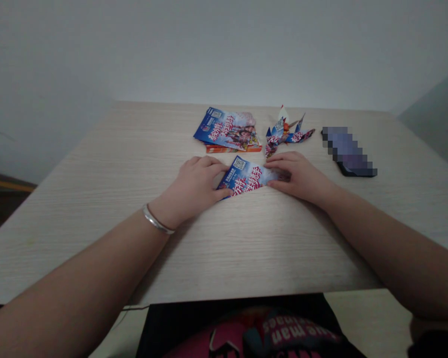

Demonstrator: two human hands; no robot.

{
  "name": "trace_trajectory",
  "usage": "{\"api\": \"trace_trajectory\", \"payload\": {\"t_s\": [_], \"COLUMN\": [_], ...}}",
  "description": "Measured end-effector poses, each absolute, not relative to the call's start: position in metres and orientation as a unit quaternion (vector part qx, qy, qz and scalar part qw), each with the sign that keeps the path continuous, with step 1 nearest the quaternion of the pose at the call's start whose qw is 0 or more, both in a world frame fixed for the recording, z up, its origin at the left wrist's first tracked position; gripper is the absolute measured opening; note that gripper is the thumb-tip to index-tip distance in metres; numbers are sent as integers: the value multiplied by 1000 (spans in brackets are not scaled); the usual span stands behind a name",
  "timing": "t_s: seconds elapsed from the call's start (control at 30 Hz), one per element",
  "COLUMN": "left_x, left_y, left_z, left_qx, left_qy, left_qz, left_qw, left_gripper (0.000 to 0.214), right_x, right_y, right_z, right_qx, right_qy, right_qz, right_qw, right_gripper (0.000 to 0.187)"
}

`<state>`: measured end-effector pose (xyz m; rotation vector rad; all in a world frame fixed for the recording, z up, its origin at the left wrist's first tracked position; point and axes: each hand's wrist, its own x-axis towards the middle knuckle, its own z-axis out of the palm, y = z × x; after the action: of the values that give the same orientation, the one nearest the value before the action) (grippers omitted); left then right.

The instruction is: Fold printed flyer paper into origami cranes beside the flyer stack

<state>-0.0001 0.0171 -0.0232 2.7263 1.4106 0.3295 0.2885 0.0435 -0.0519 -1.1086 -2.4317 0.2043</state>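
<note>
A blue printed paper sheet (246,176), folded into a triangle shape, lies flat on the wooden table (97,189). My left hand (194,186) rests on its left corner, fingers curled down and pressing it. My right hand (298,176) presses its right corner with the fingertips together. A silver bracelet (157,221) circles my left wrist.
Behind the sheet lies a small stack of similar printed leaflets (227,130). To their right stand folded paper figures (285,132) in the same print. A dark phone-like object (349,151), blurred out, lies at the right. A plain wall rises behind the table.
</note>
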Motion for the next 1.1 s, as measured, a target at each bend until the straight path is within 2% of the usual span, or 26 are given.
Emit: {"api": "trace_trajectory", "payload": {"t_s": [0.17,0.27,0.4,0.53,0.67,0.8,1.1], "left_x": [3,5,3,-3,-9,-11,-12], "left_y": [15,11,10,16,20,19,15], "left_z": [-22,-20,-17,-18,-23,-27,-22], "left_qx": [868,847,868,927,942,945,936], "left_qy": [438,439,382,308,302,312,351], "left_qz": [203,253,255,173,132,73,18], "left_qw": [112,160,188,128,62,67,26], "left_gripper": [29,21,27,35,38,45,41], "right_x": [282,279,279,283,287,294,297], "right_y": [40,38,37,40,45,46,35], "right_z": [-50,-49,-49,-49,-50,-52,-45], "right_qx": [-410,-425,-432,-348,-316,-322,-360], "right_qy": [-868,-853,-841,-876,-890,-898,-912], "right_qz": [83,75,90,89,111,149,132], "right_qw": [267,293,314,323,311,260,144], "right_gripper": [37,31,29,14,9,16,45]}}
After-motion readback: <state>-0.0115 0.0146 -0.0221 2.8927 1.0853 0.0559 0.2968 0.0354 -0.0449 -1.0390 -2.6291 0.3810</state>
